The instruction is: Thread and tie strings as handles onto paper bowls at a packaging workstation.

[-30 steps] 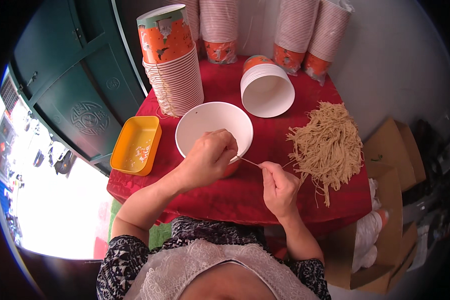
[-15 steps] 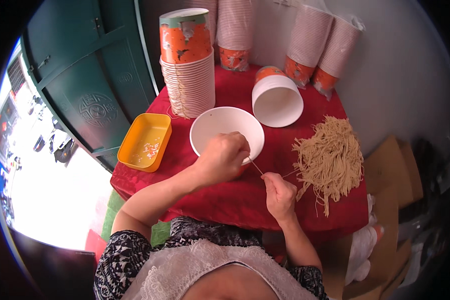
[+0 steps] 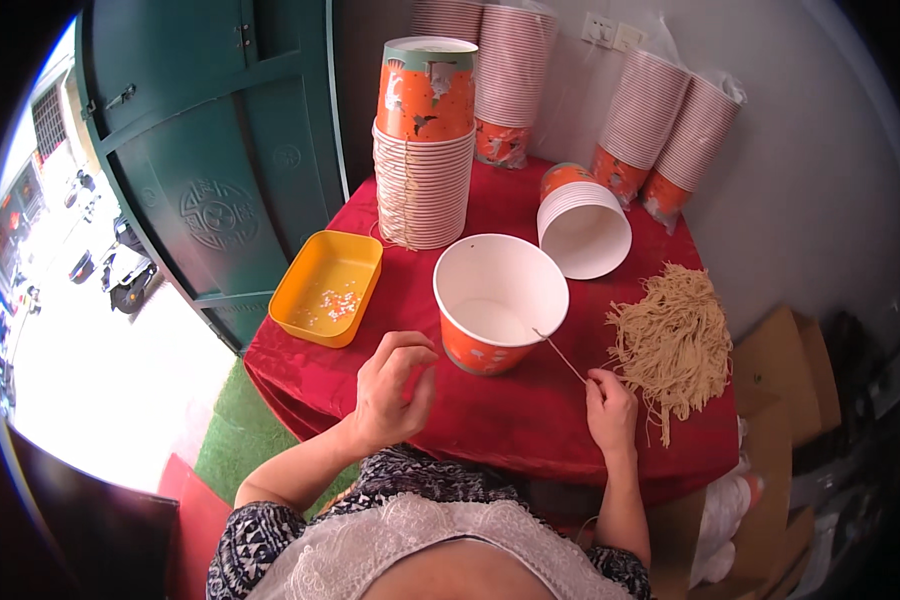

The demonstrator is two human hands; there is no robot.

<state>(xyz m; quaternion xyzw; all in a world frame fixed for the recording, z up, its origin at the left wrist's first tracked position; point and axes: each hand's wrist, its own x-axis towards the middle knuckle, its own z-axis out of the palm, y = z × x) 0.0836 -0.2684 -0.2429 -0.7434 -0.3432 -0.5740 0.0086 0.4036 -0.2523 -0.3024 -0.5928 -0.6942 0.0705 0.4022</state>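
Observation:
A white-lined orange paper bucket point(image 3: 488, 356) stands upright at the middle of the table. One end of a tan cord point(image 3: 564, 359) reaches its right front rim, with a short tip showing inside. My right hand point(image 3: 613, 408) pinches this cord between thumb and fingers, right of the bucket, and holds it taut. My left hand point(image 3: 394, 388) is raised at the bucket's near left, apart from it. Its fingers are bent and the thumb stands away, with nothing held. Beside my right hand lies a heap of tan cords point(image 3: 678, 345).
A yellow tray point(image 3: 310, 277) with small white bits sits at left. Behind it rises a stack of buckets point(image 3: 425, 185), cords hanging down it. Another bucket point(image 3: 582, 235) lies on its side. Wrapped stacks point(image 3: 642, 110) line the wall. Cardboard boxes point(image 3: 785, 365) stand at right.
My left hand has left the bucket's rim and moved down and left, its fingers loosening. My right hand has shifted right and down with the cord. The whole view has also shifted.

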